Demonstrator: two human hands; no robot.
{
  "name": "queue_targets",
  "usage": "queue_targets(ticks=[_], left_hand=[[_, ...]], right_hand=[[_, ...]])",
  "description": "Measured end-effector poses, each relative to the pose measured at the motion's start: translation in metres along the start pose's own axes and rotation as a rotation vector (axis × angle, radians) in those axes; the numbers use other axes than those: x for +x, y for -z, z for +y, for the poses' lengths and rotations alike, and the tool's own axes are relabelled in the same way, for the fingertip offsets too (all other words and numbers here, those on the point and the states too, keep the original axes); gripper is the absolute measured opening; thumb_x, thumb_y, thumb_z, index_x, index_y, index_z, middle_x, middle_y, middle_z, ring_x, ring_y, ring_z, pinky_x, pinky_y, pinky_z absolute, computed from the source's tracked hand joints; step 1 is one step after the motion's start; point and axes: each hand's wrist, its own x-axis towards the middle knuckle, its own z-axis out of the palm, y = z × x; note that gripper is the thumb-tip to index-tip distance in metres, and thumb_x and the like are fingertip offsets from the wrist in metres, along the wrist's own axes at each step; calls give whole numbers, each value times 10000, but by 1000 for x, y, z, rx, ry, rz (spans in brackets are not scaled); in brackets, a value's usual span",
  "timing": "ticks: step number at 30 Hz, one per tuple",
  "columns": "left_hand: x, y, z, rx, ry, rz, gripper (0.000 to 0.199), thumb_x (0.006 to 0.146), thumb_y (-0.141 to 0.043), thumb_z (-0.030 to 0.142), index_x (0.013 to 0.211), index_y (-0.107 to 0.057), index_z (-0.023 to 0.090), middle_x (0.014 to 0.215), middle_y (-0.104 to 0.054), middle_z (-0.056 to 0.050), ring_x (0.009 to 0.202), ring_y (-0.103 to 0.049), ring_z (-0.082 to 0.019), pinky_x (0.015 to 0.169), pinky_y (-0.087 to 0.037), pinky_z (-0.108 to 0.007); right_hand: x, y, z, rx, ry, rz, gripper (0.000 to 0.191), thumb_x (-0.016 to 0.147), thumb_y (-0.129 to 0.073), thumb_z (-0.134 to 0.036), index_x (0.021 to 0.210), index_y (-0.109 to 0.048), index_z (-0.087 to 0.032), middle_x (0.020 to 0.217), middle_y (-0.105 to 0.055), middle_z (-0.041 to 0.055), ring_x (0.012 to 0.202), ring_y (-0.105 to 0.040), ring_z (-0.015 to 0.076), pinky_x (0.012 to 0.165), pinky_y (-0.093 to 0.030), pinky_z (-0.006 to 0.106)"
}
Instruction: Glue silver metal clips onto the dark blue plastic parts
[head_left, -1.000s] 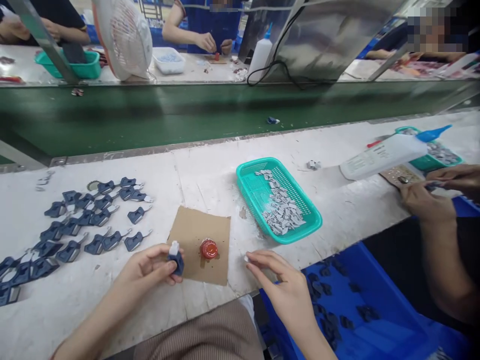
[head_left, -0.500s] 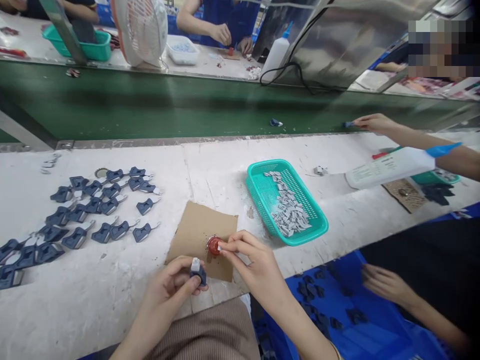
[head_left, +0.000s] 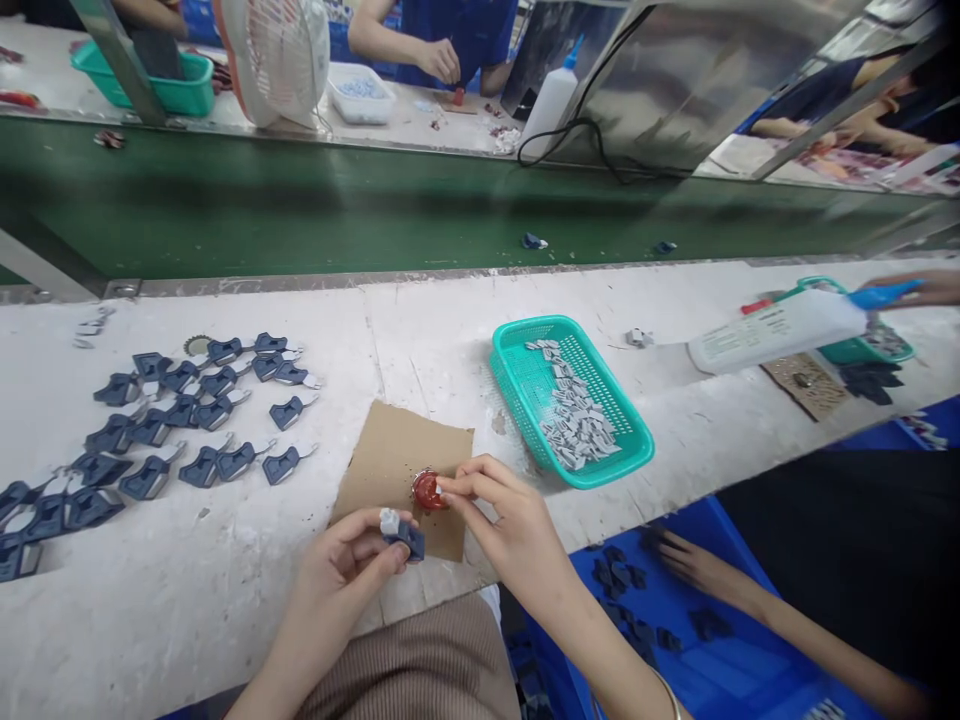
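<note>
Between the thumb and fingers of my left hand [head_left: 358,565] is a dark blue plastic part [head_left: 405,540] with a light grey piece at its top. My right hand [head_left: 504,515] pinches a small light grey piece [head_left: 441,489] at the edge of a bottle cap [head_left: 428,490] filled with something red and glossy. The cap rests on a square of brown cardboard [head_left: 397,440]. Right of it stands a green basket [head_left: 517,415] of small grey pieces. To the left, several dark blue parts [head_left: 212,410] with grey ends lie in rough rows.
A white bottle with a blue nozzle [head_left: 780,330] leans at the right. Behind the table runs a green conveyor belt [head_left: 337,215] carrying small parts. A co-worker's hand [head_left: 697,565] reaches into a blue bin [head_left: 675,660] at the lower right. A fan [head_left: 277,60] stands beyond the belt.
The dark blue part in my left hand has tilted and turned. My right hand stays at the cap. The co-worker's hand has let go of a part on the belt and drawn back right.
</note>
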Motion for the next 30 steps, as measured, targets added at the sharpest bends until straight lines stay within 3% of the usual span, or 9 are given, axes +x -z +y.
queue_targets(ticks=[5, 12, 16, 20, 24, 30], left_hand=[[0, -1, 3, 29, -16, 1, 211, 780, -755, 281, 977, -753, 208, 972, -776, -42, 856, -714, -156, 750, -564, -205], [-2, -16, 10, -7, -76, 75, 194, 758, -761, 252, 939, -750, 184, 1005, -771, -61, 892, -720, -187, 784, -574, -247], [0, -20, 12, -14, -83, 91, 220, 768, -756, 279, 959, -741, 172, 995, -782, -67, 907, -731, -203, 812, -578, -272], [4, -25, 16, 11, -84, 13, 269, 788, -750, 293, 1027, -734, 170, 951, -794, -64, 870, -742, -195, 780, -577, -247], [5, -32, 21, 5, -116, -53, 245, 804, -739, 291, 1024, -739, 181, 989, -792, -60, 896, -745, -198, 796, -582, -244], [2, -40, 23, -8, -181, -20, 198, 796, -745, 254, 985, -753, 194, 1011, -776, -43, 911, -741, -190, 834, -586, -243]], right_hand=[[-1, 0, 1, 12, 25, -10, 149, 931, -569, -141, 882, -699, -196, 861, -587, 30, 804, -609, 142, 722, -485, 256], [-2, 2, 0, 59, -8, -1, 171, 926, -568, -166, 884, -730, -204, 850, -602, 37, 801, -618, 149, 736, -496, 276], [-2, 12, 0, 331, -232, 9, 78, 837, -705, -273, 856, -765, -227, 878, -699, 49, 853, -658, 180, 775, -530, 316], [-2, 21, -7, 748, -436, -19, 174, 734, -806, -372, 832, -776, -231, 905, -758, 48, 828, -688, 173, 778, -556, 318], [-2, 22, -18, 836, -467, -38, 175, 719, -820, -380, 817, -781, -240, 914, -761, 44, 877, -693, 182, 854, -551, 343], [-5, 18, -23, 808, -424, -29, 149, 714, -826, -361, 807, -788, -251, 935, -746, 38, 972, -686, 195, 969, -521, 374]])
